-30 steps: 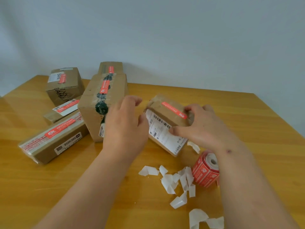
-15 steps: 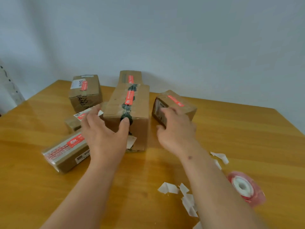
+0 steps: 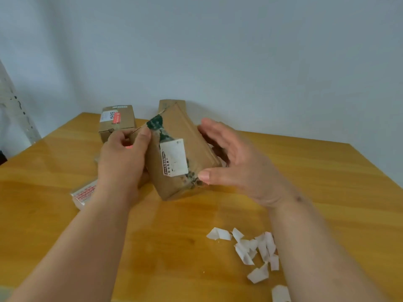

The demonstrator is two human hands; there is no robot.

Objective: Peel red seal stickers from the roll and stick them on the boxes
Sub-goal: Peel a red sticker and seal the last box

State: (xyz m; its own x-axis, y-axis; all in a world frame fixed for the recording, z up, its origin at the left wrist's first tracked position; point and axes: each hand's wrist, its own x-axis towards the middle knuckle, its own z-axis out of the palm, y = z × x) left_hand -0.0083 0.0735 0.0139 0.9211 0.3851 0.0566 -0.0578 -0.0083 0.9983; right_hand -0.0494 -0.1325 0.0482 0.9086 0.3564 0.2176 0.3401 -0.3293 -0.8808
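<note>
A tall brown box [image 3: 192, 147] with dark green tape and a white label is tilted up off the table, its label side facing me. My left hand [image 3: 124, 158] grips its left edge, thumb on the face near the green tape. My right hand [image 3: 231, 162] touches the box's right side and lower corner with straight, spread fingers. A red seal sticker [image 3: 129, 146] shows between my left fingers. The sticker roll is out of view.
A small box [image 3: 116, 122] with a red sticker stands at the back left, another box [image 3: 170, 103] behind the tilted one. A flat parcel [image 3: 84, 194] lies left under my forearm. White backing scraps [image 3: 253, 249] litter the wooden table [image 3: 327, 182].
Both hands left the small box, which went to the back. My left hand took the tall box and tipped it up; my right hand came to its right side. The view shifted left.
</note>
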